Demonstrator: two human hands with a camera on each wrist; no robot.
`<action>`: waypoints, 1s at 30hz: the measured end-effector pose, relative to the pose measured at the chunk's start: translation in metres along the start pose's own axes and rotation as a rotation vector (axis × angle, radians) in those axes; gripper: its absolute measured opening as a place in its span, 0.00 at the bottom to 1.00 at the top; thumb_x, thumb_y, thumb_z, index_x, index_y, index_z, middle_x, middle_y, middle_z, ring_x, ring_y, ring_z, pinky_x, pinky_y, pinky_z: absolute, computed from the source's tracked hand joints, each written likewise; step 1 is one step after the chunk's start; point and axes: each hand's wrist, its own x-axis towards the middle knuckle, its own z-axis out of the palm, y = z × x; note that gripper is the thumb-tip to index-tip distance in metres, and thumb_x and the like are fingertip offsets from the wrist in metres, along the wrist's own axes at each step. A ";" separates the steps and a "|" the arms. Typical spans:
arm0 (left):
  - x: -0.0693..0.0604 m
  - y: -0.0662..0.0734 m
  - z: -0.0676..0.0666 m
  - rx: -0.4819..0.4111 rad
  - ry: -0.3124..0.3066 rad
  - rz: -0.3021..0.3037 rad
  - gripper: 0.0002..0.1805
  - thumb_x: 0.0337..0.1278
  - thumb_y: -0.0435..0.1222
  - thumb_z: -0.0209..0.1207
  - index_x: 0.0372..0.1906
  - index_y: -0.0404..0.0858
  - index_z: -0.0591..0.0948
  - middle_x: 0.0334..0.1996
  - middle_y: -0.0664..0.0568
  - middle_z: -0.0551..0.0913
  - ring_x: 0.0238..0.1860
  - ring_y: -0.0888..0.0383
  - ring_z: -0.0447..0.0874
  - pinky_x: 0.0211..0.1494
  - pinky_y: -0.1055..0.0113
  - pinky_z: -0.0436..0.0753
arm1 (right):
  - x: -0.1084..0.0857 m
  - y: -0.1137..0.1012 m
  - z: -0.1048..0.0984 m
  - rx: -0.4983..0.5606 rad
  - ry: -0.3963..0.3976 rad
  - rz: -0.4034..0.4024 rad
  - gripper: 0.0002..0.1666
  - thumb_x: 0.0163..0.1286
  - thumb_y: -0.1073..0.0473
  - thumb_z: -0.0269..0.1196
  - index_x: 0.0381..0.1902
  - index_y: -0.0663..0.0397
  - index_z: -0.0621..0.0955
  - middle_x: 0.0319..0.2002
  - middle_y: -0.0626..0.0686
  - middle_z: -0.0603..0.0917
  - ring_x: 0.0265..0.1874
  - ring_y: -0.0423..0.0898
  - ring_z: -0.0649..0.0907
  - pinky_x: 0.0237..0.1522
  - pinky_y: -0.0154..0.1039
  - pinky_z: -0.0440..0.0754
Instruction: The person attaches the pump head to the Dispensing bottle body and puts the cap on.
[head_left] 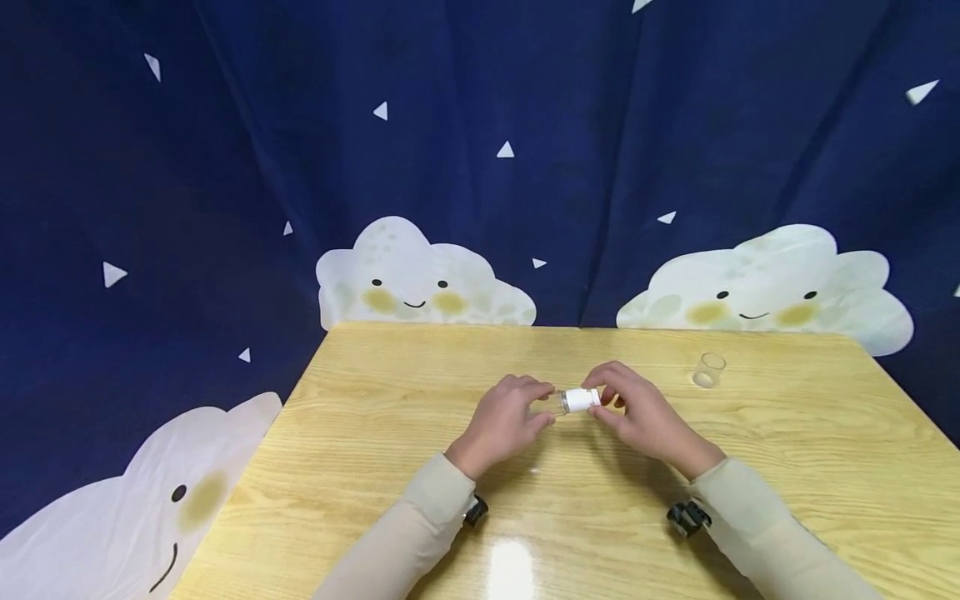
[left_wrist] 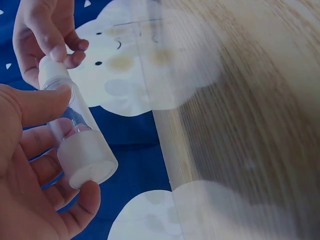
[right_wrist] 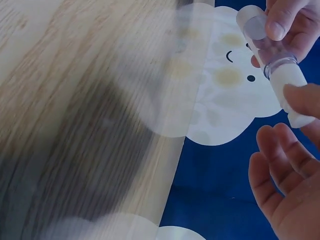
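A small clear bottle (head_left: 555,403) with a white upper part (head_left: 580,400) lies sideways between both hands above the table. My left hand (head_left: 506,421) grips its clear body; in the left wrist view that hand (left_wrist: 45,150) has thumb and fingers round the body, near the white base (left_wrist: 87,157). My right hand (head_left: 645,417) pinches the white end between thumb and fingers. The right wrist view shows the right thumb on the white part (right_wrist: 287,82), with the other fingers of this hand (right_wrist: 295,170) spread below.
A small clear cup-like piece (head_left: 708,371) stands on the wooden table (head_left: 390,375) at the back right. Behind the table hangs a dark blue curtain (head_left: 450,108) with white clouds and triangles.
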 end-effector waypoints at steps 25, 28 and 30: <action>-0.001 -0.002 -0.004 -0.008 0.016 0.021 0.20 0.59 0.42 0.68 0.55 0.43 0.84 0.49 0.54 0.88 0.48 0.56 0.83 0.52 0.66 0.83 | -0.004 -0.001 -0.005 0.065 -0.270 0.237 0.11 0.78 0.49 0.53 0.41 0.48 0.78 0.30 0.49 0.81 0.24 0.39 0.73 0.24 0.31 0.71; -0.001 -0.002 -0.005 0.000 0.018 0.021 0.20 0.59 0.43 0.67 0.55 0.43 0.84 0.50 0.54 0.88 0.48 0.56 0.84 0.53 0.66 0.83 | -0.005 -0.001 -0.005 0.081 -0.282 0.257 0.13 0.77 0.48 0.54 0.45 0.49 0.78 0.35 0.52 0.84 0.28 0.40 0.76 0.26 0.31 0.73; -0.002 -0.002 -0.005 -0.005 0.022 0.021 0.20 0.59 0.42 0.68 0.55 0.43 0.84 0.50 0.54 0.88 0.48 0.56 0.84 0.52 0.65 0.83 | -0.006 -0.002 -0.006 0.087 -0.273 0.263 0.13 0.76 0.48 0.56 0.46 0.50 0.78 0.36 0.52 0.84 0.29 0.40 0.78 0.27 0.31 0.75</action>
